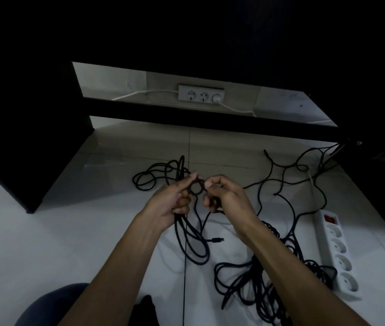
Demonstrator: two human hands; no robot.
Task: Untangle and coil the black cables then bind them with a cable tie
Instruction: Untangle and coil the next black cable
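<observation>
My left hand (172,201) grips a bundle of black cable loops (191,241) that hang down from it toward the floor. Between both hands sits a small black ring-shaped loop, the cable tie (196,185), at the top of the bundle. My right hand (224,196) pinches that loop from the right with thumb and forefinger. A plug end (216,240) dangles below the hands. A second heap of tangled black cables (269,278) lies on the white floor under my right forearm. More black cable (153,177) trails behind the hands.
A white power strip (337,250) with a red switch lies on the floor at the right. A wall socket strip (200,94) with white leads sits behind a black desk bar (210,121). Dark desk panels (34,137) stand left and right. My knee (52,307) is at the bottom left.
</observation>
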